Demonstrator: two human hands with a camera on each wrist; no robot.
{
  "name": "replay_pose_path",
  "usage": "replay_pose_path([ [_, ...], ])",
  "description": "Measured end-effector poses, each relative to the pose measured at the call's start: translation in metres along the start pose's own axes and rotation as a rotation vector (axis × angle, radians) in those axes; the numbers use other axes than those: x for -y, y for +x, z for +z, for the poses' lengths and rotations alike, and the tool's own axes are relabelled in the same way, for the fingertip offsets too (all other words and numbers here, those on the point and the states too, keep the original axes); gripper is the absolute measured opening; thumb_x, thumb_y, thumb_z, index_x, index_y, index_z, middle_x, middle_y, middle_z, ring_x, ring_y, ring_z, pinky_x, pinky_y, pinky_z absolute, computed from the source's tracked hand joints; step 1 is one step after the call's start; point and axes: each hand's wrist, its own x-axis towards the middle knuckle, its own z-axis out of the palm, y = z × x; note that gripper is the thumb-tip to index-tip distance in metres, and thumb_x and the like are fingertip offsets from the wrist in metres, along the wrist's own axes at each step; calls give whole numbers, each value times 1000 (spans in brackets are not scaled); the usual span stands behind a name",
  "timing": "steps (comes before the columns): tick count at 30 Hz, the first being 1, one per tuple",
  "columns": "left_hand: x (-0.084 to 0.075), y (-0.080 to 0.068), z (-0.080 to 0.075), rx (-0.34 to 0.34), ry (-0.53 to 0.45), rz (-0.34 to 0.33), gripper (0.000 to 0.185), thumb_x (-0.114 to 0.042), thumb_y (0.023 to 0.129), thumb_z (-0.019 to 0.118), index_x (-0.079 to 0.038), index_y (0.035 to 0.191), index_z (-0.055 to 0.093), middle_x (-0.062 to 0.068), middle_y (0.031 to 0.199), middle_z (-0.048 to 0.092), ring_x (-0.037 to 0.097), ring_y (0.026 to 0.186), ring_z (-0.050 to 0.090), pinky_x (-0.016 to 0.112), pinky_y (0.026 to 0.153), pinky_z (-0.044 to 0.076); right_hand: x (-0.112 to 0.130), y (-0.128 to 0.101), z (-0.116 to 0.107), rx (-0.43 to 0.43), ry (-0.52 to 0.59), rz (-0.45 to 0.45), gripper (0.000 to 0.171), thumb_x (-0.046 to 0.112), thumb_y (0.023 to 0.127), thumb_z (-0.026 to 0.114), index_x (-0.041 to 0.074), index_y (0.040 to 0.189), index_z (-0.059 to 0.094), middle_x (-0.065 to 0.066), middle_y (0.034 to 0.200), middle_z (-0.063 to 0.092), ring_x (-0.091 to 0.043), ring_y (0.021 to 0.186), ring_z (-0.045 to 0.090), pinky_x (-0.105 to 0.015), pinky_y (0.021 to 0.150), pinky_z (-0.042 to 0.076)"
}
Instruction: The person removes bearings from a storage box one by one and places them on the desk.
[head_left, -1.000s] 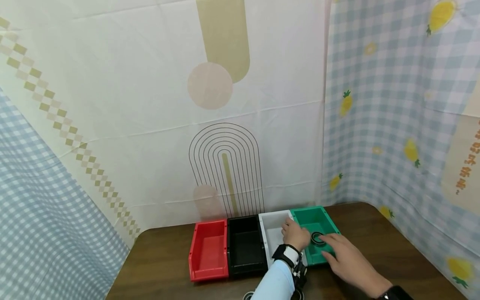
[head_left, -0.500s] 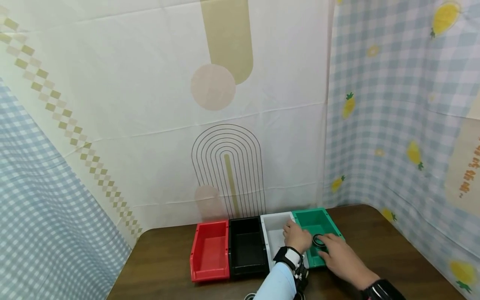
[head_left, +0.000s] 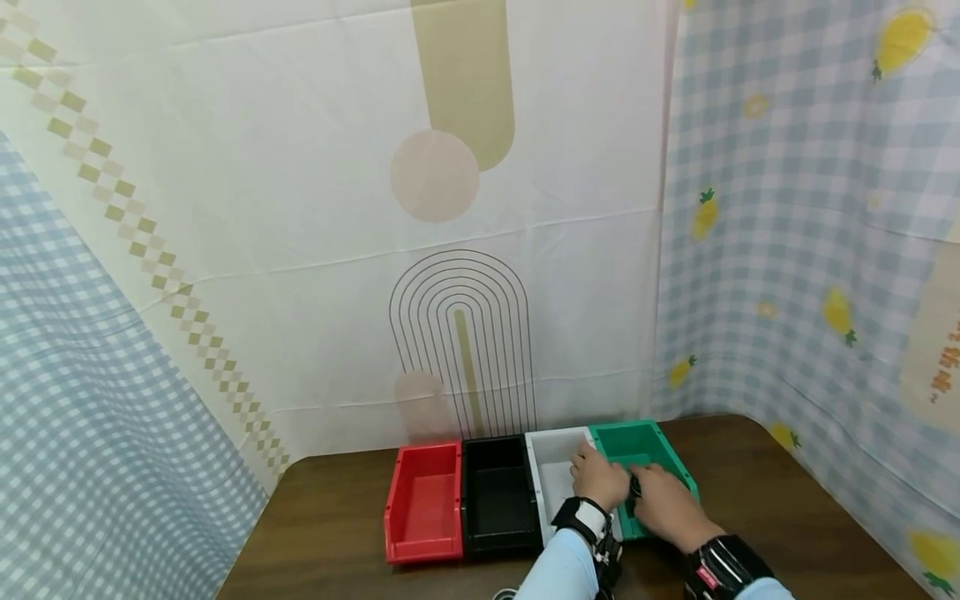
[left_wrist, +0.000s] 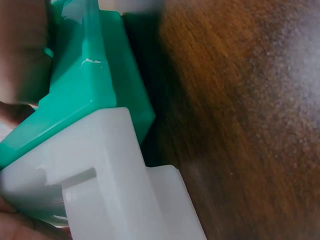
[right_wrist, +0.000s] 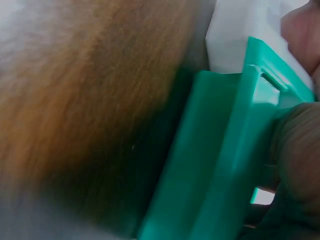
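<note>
Your left hand [head_left: 597, 477] rests on the white bin's [head_left: 551, 451] edge; your right hand [head_left: 663, 504] reaches into the green bin [head_left: 651, 439] beside it. A black ring [head_left: 635, 490] sits between both hands; I cannot tell whether either hand grips it.

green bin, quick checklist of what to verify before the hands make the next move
1. Green plastic bin sits flat on the brown wooden table, last in the row: ok.
2. White plastic bin stands beside it, walls touching: ok.
3. Left hand rests over the shared wall of the two bins: ok.
4. Right hand is at the green bin's front: ok.
5. Small black ring between the hands, who holds it: cannot tell.
6. Red plastic bin and black plastic bin stand clear of both hands: ok.
</note>
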Motion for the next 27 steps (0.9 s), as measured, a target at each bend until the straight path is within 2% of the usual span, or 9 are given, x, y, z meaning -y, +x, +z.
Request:
replay_pose_path([
  [2,0,-1,0,-1,-4,3,54,-10,101,61,11,147,41,33,137,49,49,123,50,64,102,46,-2,4,4,-6,11,1,32,-2,88,65,-1,119,74,-17,105,72,-33,96,69,-49,82,57],
  [4,0,-1,0,0,-12,2,54,-10,101,61,11,147,41,33,138,49,49,124,50,64,103,46,-4,7,7,-15,24,3,19,-5,86,64,6,99,73,-9,92,68,-24,86,62,-42,73,50],
  [7,-1,-2,0,2,-19,-6,55,-10,101,61,10,148,41,33,139,48,48,126,49,64,104,45,-5,10,9,-14,37,6,22,-9,83,63,13,81,61,-4,80,57,-19,76,49,-36,67,38],
  [10,-1,-1,-1,5,-27,-15,55,-10,101,61,10,148,40,32,141,48,48,127,48,64,106,44,-5,13,10,-4,39,7,21,-9,82,62,12,81,61,-5,80,57,-19,75,48,-35,67,37],
  [16,-1,-1,-2,8,-41,-12,56,-10,101,61,10,149,40,31,139,48,47,125,48,64,108,43,-5,16,10,13,5,16,19,-8,82,65,9,91,67,-8,86,65,-19,80,58,-38,68,44],
  [23,-2,-1,-1,0,-30,-12,54,-10,100,62,9,146,42,30,134,49,45,122,48,62,104,45,-2,15,11,-19,-28,10,19,-7,82,67,11,86,63,-5,81,62,-19,76,58,-40,66,46],
  [27,-2,-2,-2,-1,-30,-15,53,-10,100,62,9,146,42,29,135,49,45,122,48,62,105,45,-2,16,11,-18,-46,10,18,-6,81,68,10,89,65,-5,81,64,-20,77,61,-42,66,48],
])
